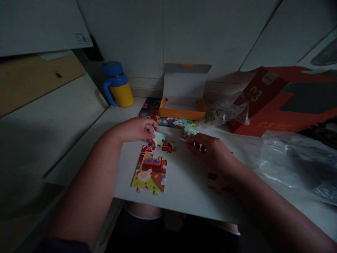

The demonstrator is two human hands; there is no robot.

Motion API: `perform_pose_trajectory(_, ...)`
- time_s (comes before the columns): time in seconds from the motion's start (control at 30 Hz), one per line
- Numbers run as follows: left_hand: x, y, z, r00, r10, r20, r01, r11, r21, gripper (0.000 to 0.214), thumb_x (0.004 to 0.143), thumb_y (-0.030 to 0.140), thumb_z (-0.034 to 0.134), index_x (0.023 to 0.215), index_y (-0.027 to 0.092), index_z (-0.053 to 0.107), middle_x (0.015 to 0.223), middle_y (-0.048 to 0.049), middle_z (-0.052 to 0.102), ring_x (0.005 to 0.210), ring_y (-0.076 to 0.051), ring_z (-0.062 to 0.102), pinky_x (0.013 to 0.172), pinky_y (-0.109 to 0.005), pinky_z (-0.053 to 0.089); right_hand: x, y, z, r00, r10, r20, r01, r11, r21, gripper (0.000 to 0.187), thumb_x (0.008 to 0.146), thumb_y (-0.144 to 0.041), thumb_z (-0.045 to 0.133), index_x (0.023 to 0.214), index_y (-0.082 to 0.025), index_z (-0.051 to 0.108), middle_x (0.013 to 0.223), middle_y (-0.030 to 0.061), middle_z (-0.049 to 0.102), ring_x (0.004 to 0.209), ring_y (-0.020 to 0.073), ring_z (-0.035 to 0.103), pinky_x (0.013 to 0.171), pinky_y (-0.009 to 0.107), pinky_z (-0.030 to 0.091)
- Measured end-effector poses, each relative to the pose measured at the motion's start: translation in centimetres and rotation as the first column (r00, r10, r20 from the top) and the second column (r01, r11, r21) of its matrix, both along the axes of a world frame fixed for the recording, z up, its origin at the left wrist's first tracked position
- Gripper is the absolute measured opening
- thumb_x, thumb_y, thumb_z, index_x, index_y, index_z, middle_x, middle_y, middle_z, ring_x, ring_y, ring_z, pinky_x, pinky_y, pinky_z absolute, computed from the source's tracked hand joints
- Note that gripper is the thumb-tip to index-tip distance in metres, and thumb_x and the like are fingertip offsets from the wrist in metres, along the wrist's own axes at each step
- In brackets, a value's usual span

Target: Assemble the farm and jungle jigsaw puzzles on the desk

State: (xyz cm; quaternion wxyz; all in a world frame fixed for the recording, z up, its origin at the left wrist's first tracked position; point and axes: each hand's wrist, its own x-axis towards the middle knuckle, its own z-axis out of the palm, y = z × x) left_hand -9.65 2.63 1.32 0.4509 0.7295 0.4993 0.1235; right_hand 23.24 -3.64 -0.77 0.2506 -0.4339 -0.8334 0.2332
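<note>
Because each jigsaw piece is thin die-cut card, it is light and fairly stiff, though its tabs may bend, so a gentle pinch on opposite edges suits it best. The left hand (135,129) sits at about 11 o'clock from the assembled farm-scene section (149,172), its fingers curled down against a pale mint piece (159,138); whether they grip it or only touch it is hard to tell. The right hand (212,154) lies at about 3 o'clock from that section, half-closed over something small that the fingers partly hide, so its hold is also unclear.

A loose red barn piece (168,146) lies flat at about 1 o'clock from the section, with a mint-and-red piece (191,130) just beyond it. Shadowed brown pieces (219,182) sit under the right wrist. The interlocked section rests on a smooth white board (184,207), and its joints would likely flex if lifted by one end, so sliding it or supporting it from beneath looks safer. Farther off at 12 o'clock stands an open orange-and-white cardboard box (183,91), with a blue-and-yellow lidded mug (118,86) toward 11 o'clock.
</note>
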Motion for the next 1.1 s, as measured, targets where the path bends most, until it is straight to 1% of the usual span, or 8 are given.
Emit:
perform_pose_trajectory(0.07, -0.7, 0.3, -0.1, 0.999, 0.015, -0.045, -0.016, 0.999, -0.028, 0.036, 0.076, 0.030, 0.075, 0.109, 0.022, 0.066, 0.080, 0.0016, 0.070, 0.071, -0.017, 0.068, 0.065, -0.027, 0.047, 0.0, 0.0, -0.1, 0.999, 0.035, 0.023, -0.035, 0.999, 0.010, 0.021, 0.103, -0.033, 0.059, 0.107, -0.024, 0.078, 0.101, 0.0076, 0.077, 0.079, 0.0197, 0.068, 0.077, 0.033, 0.054)
perform_pose_trajectory(0.27, -1.8, 0.8, -0.2, 0.999, 0.010, -0.036, -0.011, 1.000, -0.025, 0.033, 0.074, 0.027, 0.073, 0.106, 0.023, 0.065, 0.080, 0.0017, 0.069, 0.066, -0.015, 0.067, 0.060, -0.024, 0.047, 0.0, 0.1, -0.4, 0.997, 0.063, 0.052, -0.063, 0.998, -0.008, 0.021, 0.102, -0.031, 0.060, 0.106, -0.025, 0.079, 0.100, 0.0070, 0.077, 0.079, 0.0195, 0.068, 0.077, 0.033, 0.054)
perform_pose_trajectory(0.47, -2.1, 0.5, 0.1, 0.999, 0.034, -0.023, -0.036, 0.994, -0.107, 0.032, 0.075, 0.029, 0.075, 0.104, 0.022, 0.064, 0.083, 0.0007, 0.070, 0.070, -0.016, 0.072, 0.064, -0.026, 0.053, -0.2, 0.0, -0.3, 0.992, 0.105, 0.073, -0.103, 0.994, -0.024, 0.021, 0.102, -0.030, 0.060, 0.106, -0.024, 0.080, 0.099, 0.0080, 0.077, 0.080, 0.0208, 0.069, 0.079, 0.035, 0.054)
perform_pose_trajectory(0.63, -1.9, 0.4, 0.0, 1.000, 0.017, 0.004, -0.017, 0.995, -0.095, 0.028, 0.080, 0.031, 0.073, 0.104, 0.022, 0.063, 0.083, -0.0005, 0.072, 0.069, -0.016, 0.072, 0.064, -0.025, 0.053, 0.0, 0.0, -0.3, 0.986, 0.118, 0.118, -0.111, 0.992, -0.064, 0.023, 0.105, -0.032, 0.058, 0.109, -0.023, 0.079, 0.102, 0.0093, 0.078, 0.081, 0.0218, 0.070, 0.079, 0.036, 0.056)
perform_pose_trajectory(0.77, -1.2, 0.2, 0.2, 0.999, -0.012, -0.038, 0.009, 0.998, -0.069, 0.024, 0.081, 0.031, 0.071, 0.103, 0.022, 0.065, 0.081, 0.0006, 0.073, 0.070, -0.015, 0.070, 0.062, -0.024, 0.050, 0.0, 0.1, -0.9, 0.981, 0.175, 0.080, -0.175, 0.985, -0.009, 0.022, 0.104, -0.030, 0.061, 0.116, -0.026, 0.079, 0.113, 0.0109, 0.078, 0.102, 0.0273, 0.072, 0.093, 0.043, 0.058)
perform_pose_trajectory(0.9, -0.2, -0.2, 0.4, 0.998, -0.054, -0.025, 0.052, 0.996, -0.077, 0.022, 0.082, 0.031, 0.073, 0.101, 0.022, 0.066, 0.080, 0.0009, 0.072, 0.072, -0.016, 0.070, 0.063, -0.024, 0.049, -0.3, 0.0, -1.5, 0.964, 0.255, 0.077, -0.259, 0.965, 0.050, 0.029, 0.101, -0.026, 0.064, 0.128, -0.029, 0.076, 0.129, 0.0101, 0.075, 0.124, 0.0305, 0.067, 0.110, 0.050, 0.054)
perform_pose_trajectory(1.0, 0.9, -0.4, 0.1, 0.996, -0.074, 0.042, 0.078, 0.992, -0.104, 0.022, 0.084, 0.033, 0.074, 0.101, 0.022, 0.066, 0.080, 0.0007, 0.072, 0.071, -0.016, 0.069, 0.064, -0.026, 0.050, -0.6, -0.4, -1.5, 0.977, 0.192, 0.091, -0.194, 0.981, 0.023, 0.036, 0.102, -0.029, 0.064, 0.138, -0.026, 0.070, 0.138, 0.0130, 0.071, 0.127, 0.0308, 0.068, 0.110, 0.049, 0.054)
perform_pose_trajectory(1.1, 2.4, -0.7, -0.5, 0.983, -0.087, 0.160, 0.106, 0.988, -0.110, 0.022, 0.086, 0.031, 0.076, 0.103, 0.021, 0.065, 0.083, 0.0005, 0.072, 0.069, -0.014, 0.068, 0.065, -0.026, 0.051, -0.8, -0.9, -1.2, 0.996, 0.082, 0.047, -0.081, 0.997, -0.017, 0.045, 0.101, -0.032, 0.065, 0.145, -0.024, 0.062, 0.132, 0.0140, 0.074, 0.110, 0.0282, 0.074, 0.097, 0.043, 0.059)
